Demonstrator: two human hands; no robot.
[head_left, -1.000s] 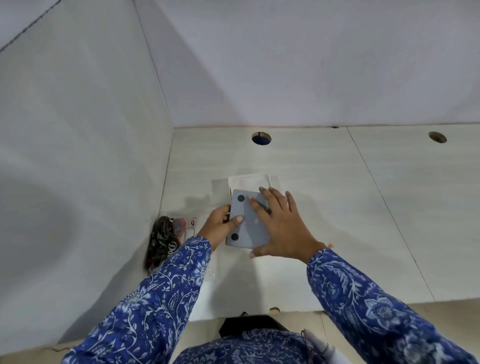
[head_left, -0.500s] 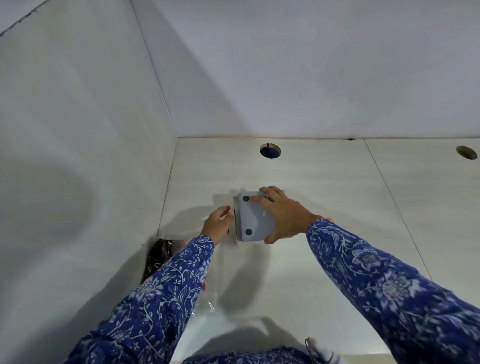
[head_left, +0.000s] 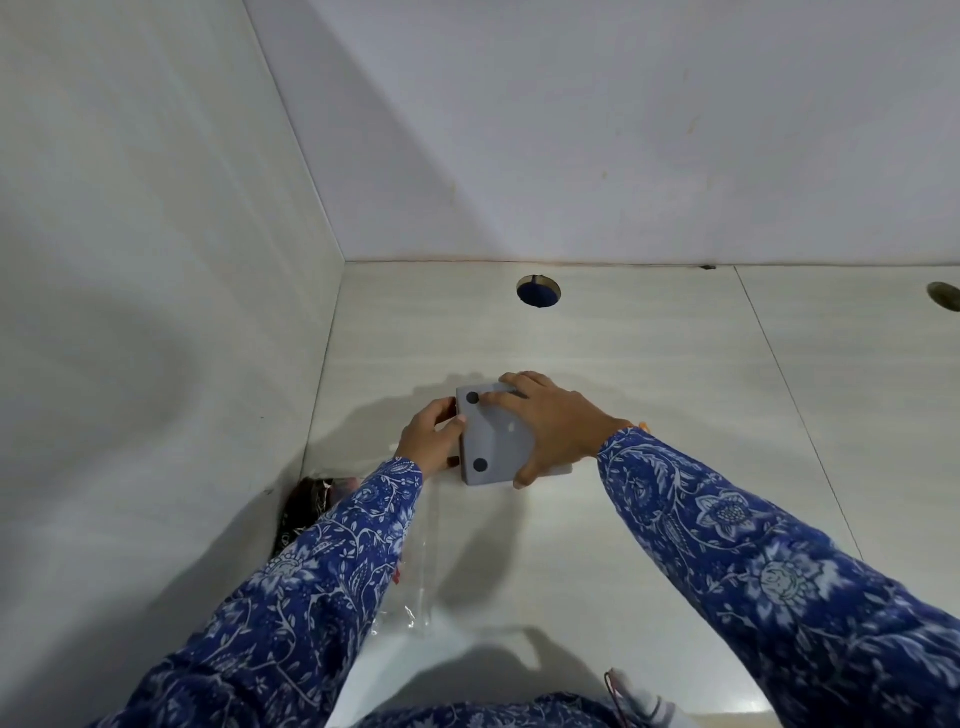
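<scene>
A flat grey square device (head_left: 493, 447) with black round feet facing up lies near the middle of the pale desk (head_left: 649, 415). My right hand (head_left: 556, 426) lies across its right side, fingers over the top and thumb hooked under the near edge. My left hand (head_left: 428, 441) grips its left edge with curled fingers and thumb. A white sheet under the device peeks out at its right side; most of it is hidden.
A dark patterned pouch (head_left: 304, 506) sits in the left corner against the side panel. Clear plastic wrap (head_left: 415, 587) lies under my left forearm. Two cable holes (head_left: 538, 291) (head_left: 944, 296) pierce the desk near the back wall.
The view has moved closer and the arms reach further forward. The device has shifted away from me over the white sheet, which is now mostly covered. Both hands stay on it.
</scene>
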